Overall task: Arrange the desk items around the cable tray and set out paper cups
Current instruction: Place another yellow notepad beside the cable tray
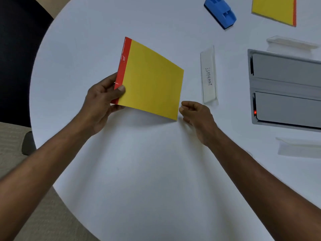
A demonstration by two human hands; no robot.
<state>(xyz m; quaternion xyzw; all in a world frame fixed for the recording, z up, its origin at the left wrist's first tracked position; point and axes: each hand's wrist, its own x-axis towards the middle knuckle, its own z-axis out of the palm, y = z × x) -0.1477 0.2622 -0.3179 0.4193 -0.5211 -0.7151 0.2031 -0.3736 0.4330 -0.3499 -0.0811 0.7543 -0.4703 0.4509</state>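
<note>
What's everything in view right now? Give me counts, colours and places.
notebook: 1, yellow with red spine, held above table centre
second notebook: 1, yellow with orange edge, top right
eraser: 1, blue, top, left of second notebook
name holder: 1, clear, labelled ELEPHANT, between held notebook and cable tray
other clear holders: 2, above and below the tray
cable tray: 1, grey, right edge
table: 1, white, round
left hand: gripping notebook spine
right hand: at notebook's lower corner, contact unclear
</note>
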